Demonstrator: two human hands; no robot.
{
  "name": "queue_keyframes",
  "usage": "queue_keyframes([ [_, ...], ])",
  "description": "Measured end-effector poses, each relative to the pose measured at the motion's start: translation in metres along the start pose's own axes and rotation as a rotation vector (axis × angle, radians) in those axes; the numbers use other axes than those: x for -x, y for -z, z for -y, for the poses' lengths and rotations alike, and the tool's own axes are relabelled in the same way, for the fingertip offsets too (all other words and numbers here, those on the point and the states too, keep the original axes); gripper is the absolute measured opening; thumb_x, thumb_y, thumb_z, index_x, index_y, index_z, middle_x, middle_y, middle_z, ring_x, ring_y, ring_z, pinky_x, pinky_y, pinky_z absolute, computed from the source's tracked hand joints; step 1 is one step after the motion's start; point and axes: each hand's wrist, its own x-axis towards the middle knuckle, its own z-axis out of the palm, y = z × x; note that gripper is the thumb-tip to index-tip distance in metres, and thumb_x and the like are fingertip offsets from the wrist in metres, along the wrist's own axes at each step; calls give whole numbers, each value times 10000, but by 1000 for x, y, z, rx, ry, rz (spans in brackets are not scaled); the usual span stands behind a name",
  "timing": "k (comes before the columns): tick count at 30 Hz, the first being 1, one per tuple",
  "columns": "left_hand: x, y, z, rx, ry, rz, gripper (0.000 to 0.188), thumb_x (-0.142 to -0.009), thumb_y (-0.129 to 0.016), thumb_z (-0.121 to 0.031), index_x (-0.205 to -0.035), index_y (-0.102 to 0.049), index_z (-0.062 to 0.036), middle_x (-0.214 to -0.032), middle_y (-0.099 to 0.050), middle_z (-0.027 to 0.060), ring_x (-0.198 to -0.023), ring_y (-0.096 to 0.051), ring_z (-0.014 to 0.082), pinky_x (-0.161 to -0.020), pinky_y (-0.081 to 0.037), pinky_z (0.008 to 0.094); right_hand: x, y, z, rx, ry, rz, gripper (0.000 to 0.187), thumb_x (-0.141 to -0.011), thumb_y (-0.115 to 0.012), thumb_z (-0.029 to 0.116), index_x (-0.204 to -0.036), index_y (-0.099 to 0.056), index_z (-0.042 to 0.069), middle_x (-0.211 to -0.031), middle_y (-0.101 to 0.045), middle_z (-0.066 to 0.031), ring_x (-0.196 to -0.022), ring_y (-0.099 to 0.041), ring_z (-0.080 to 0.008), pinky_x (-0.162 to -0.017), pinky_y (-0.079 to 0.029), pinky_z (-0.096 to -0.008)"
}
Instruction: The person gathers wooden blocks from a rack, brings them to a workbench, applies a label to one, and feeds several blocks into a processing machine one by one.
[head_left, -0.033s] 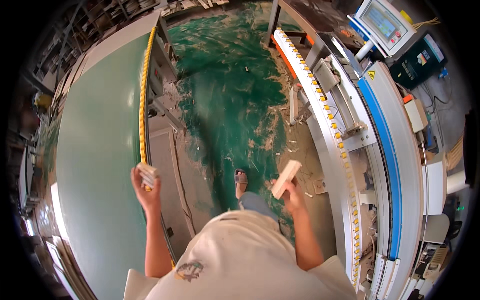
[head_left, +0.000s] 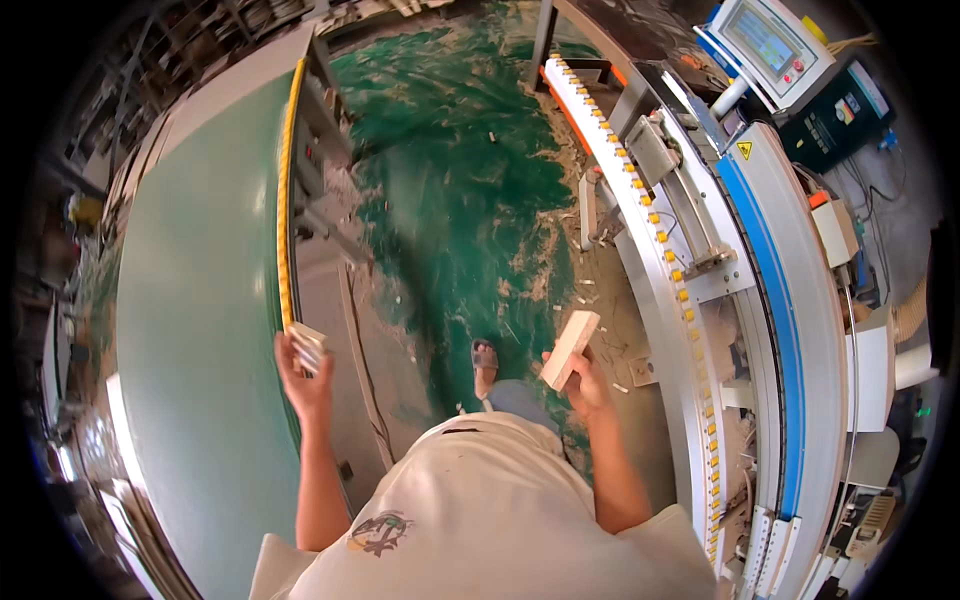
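Observation:
In my left hand (head_left: 310, 388), small pale wooden pieces (head_left: 309, 346) stick up between thumb and fingers. Blur keeps me from telling how many there are. That hand is beside the yellow edge strip (head_left: 287, 230) of the green conveyor belt (head_left: 200, 290). My right hand (head_left: 590, 388) is closed round a light wooden block (head_left: 571, 350), tilted with its upper end to the right. It is over the floor, left of the white roller rail (head_left: 668, 255), apart from it.
To the right runs a long machine with a blue strip (head_left: 765, 250) and a control screen (head_left: 765, 42). Sawdust and wood scraps litter the green floor (head_left: 450, 200). My sandalled foot (head_left: 484, 362) is between the conveyor and the machine. Racks of wood (head_left: 265, 15) stand far left.
My left hand has shifted slightly right and down with the wooden pieces. My right hand has moved slightly down and left with its block.

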Motion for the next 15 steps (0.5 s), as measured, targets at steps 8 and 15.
queue_keyframes([
  [8,-161,-139,101,-370,234,406,886,-750,-898,-257,-1498,-505,9,-1408,-637,210,-1326,-604,320,-1102,-476,408,-269,-98,142,-401,-75,585,875,-966,-680,581,-1606,-351,81,-1237,-623,-85,-1048,-647,-216,-850,-566,-384],
  [15,-344,-232,171,-515,531,677,865,-737,-903,-326,-1461,-560,0,-1385,-658,236,-1278,-645,343,-1048,-508,401,-465,-153,180,-86,9,-230,443,-1096,-573,375,-1407,-582,60,-1174,-701,-64,-971,-699,-158,-789,-593,-351],
])
